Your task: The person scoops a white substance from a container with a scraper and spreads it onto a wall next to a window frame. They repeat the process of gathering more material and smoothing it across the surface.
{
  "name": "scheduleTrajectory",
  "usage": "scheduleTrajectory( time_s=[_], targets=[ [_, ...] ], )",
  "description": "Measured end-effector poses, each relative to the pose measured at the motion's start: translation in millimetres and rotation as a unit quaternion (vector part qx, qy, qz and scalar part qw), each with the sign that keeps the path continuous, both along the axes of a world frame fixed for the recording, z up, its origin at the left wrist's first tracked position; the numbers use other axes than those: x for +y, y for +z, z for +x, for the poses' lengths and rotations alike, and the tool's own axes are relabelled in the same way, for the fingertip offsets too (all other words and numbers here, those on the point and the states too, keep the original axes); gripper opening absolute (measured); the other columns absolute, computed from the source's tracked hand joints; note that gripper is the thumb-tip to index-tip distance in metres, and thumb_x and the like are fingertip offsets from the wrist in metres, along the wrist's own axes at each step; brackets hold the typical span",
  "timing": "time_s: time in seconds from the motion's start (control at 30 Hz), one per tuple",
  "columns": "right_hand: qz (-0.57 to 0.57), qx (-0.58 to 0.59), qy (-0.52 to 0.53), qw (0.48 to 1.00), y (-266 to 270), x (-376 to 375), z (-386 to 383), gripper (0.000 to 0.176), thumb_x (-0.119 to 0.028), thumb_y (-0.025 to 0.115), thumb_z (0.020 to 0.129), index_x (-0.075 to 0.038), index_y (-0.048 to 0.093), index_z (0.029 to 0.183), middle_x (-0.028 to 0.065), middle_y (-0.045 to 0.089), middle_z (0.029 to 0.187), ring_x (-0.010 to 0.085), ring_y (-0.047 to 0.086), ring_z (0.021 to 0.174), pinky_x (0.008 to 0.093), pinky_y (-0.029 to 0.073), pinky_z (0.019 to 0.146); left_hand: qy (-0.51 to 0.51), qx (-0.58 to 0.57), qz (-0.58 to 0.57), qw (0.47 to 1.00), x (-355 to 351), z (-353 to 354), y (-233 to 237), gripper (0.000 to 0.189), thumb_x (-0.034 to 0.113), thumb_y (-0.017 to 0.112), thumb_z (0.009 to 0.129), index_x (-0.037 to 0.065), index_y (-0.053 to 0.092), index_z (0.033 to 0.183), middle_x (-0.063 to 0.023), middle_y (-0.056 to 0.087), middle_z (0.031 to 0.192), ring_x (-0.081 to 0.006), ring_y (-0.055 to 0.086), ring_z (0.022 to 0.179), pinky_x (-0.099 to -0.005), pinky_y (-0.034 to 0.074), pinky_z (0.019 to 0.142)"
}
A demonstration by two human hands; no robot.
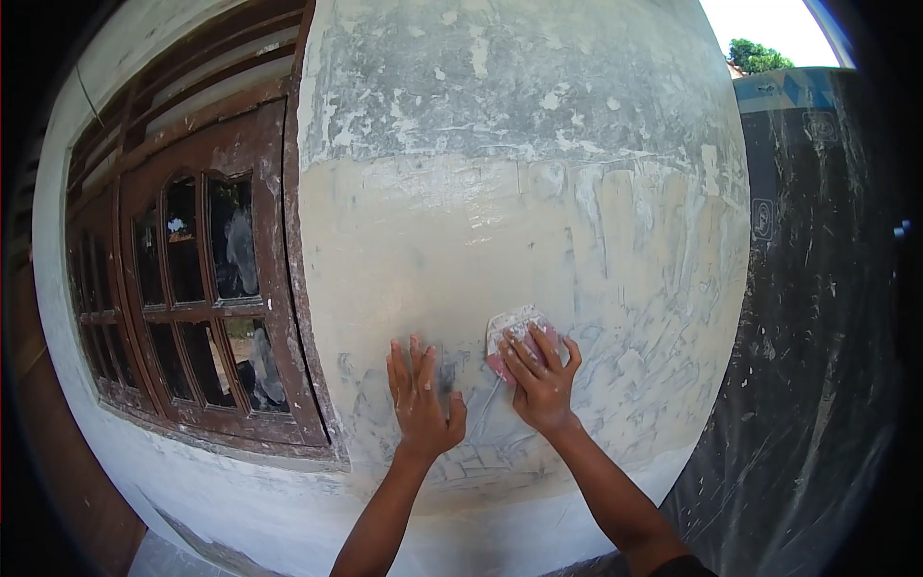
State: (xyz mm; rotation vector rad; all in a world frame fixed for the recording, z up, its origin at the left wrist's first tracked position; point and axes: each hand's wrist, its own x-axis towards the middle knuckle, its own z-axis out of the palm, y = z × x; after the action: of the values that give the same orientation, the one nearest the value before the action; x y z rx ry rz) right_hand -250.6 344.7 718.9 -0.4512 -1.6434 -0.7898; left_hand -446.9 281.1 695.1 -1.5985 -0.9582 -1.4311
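My right hand [544, 387] grips a flat pink putty scraper [498, 363], its face smeared with white putty, and presses it to the wall [437, 240]. A thin light streak runs down the wall below the scraper's lower edge. To the left, my left hand [420, 404] is held up at the wall surface with fingers extended and thumb apart, holding nothing. White specks of putty mark the fingers of both hands. Around them the wall has a cream, partly smooth coat with grey patches and rough trowel marks.
A brown wooden window [207, 288] with small glass panes sits in the wall at left. Higher up, the wall is bare mottled grey [519, 77]. On the right stands a dark panel [798, 288] splashed with white drips. A green tree [760, 56] shows beyond it.
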Motion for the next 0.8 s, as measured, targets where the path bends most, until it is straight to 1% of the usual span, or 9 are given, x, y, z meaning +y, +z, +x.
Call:
scheduleTrajectory(
  time_s=[0.07,0.17,0.23,0.37,0.47,0.53,0.63,0.67,0.8],
  targets=[
    [-0.029,-0.007,-0.009,1.000,-50,-15,4,0.056,0.004,0.066,0.075,-0.017,0.073,0.126,-0.0010,0.071,0.131,0.0249,0.056,0.133,0.0553,0.019,0.114,-0.001,-0.003,-0.003,1.000,-2,-2,-5,0.068,0.021,0.055,0.092,-0.006,0.033,0.151,-0.0373,0.030,0.158,-0.0569,0.018,0.150,-0.0686,0.014,0.119],
    [-0.021,0.005,0.026,0.999,-35,-40,1,0.055,0.003,0.066,0.076,-0.018,0.073,0.127,-0.0015,0.072,0.128,0.0238,0.058,0.130,0.0547,0.018,0.114,0.003,-0.007,0.008,1.000,3,-5,-5,0.070,0.018,0.056,0.089,-0.005,0.033,0.151,-0.0360,0.031,0.158,-0.0575,0.019,0.150,-0.0691,0.015,0.119],
    [0.017,0.028,0.031,0.999,27,-49,-6,0.056,0.005,0.064,0.076,-0.017,0.072,0.128,-0.0017,0.074,0.125,0.0240,0.059,0.128,0.0535,0.019,0.114,0.002,-0.006,0.005,1.000,1,-4,-9,0.073,0.015,0.057,0.086,-0.004,0.033,0.152,-0.0346,0.031,0.159,-0.0585,0.019,0.149,-0.0698,0.016,0.118],
    [0.093,0.044,0.030,0.994,147,-35,-25,0.064,0.011,0.061,0.076,-0.017,0.068,0.133,0.0007,0.070,0.132,0.0248,0.058,0.129,0.0530,0.023,0.113,0.000,-0.013,0.004,1.000,4,1,-4,0.069,0.019,0.055,0.091,-0.007,0.033,0.151,-0.0384,0.030,0.157,-0.0581,0.019,0.149,-0.0686,0.014,0.119],
    [0.087,0.025,0.001,0.996,162,-11,-32,0.065,0.011,0.062,0.074,-0.017,0.068,0.132,0.0006,0.069,0.133,0.0248,0.056,0.131,0.0532,0.023,0.112,-0.001,-0.015,0.008,1.000,5,4,-5,0.069,0.018,0.056,0.090,-0.007,0.033,0.151,-0.0386,0.031,0.157,-0.0584,0.019,0.149,-0.0688,0.014,0.119],
    [0.063,0.018,0.000,0.998,132,-6,-29,0.063,0.011,0.063,0.075,-0.017,0.070,0.131,0.0002,0.069,0.134,0.0245,0.056,0.132,0.0531,0.023,0.112,-0.005,-0.015,0.004,1.000,4,4,-7,0.069,0.017,0.056,0.090,-0.007,0.033,0.151,-0.0386,0.031,0.157,-0.0585,0.019,0.149,-0.0689,0.015,0.119],
    [0.004,-0.001,0.003,1.000,54,-4,-16,0.058,0.009,0.065,0.076,-0.018,0.073,0.126,-0.0010,0.070,0.133,0.0234,0.056,0.134,0.0529,0.023,0.112,-0.004,-0.003,0.007,1.000,5,3,-7,0.069,0.017,0.056,0.090,-0.007,0.033,0.151,-0.0385,0.031,0.157,-0.0581,0.019,0.149,-0.0688,0.015,0.119],
    [0.006,-0.004,0.004,1.000,26,-5,-11,0.053,0.008,0.064,0.076,-0.014,0.075,0.124,0.0006,0.071,0.132,0.0251,0.054,0.135,0.0496,0.021,0.113,-0.006,-0.002,0.006,1.000,4,3,-8,0.069,0.017,0.056,0.090,-0.007,0.033,0.151,-0.0386,0.031,0.157,-0.0579,0.020,0.149,-0.0687,0.015,0.119],
    [-0.036,-0.016,-0.004,0.999,-60,-16,7,0.050,0.004,0.063,0.079,-0.015,0.074,0.123,0.0000,0.073,0.127,0.0249,0.056,0.133,0.0545,0.019,0.113,-0.015,-0.004,0.001,1.000,5,3,-8,0.069,0.016,0.056,0.090,-0.006,0.033,0.151,-0.0391,0.031,0.157,-0.0571,0.019,0.150,-0.0683,0.014,0.119]
  ],
)
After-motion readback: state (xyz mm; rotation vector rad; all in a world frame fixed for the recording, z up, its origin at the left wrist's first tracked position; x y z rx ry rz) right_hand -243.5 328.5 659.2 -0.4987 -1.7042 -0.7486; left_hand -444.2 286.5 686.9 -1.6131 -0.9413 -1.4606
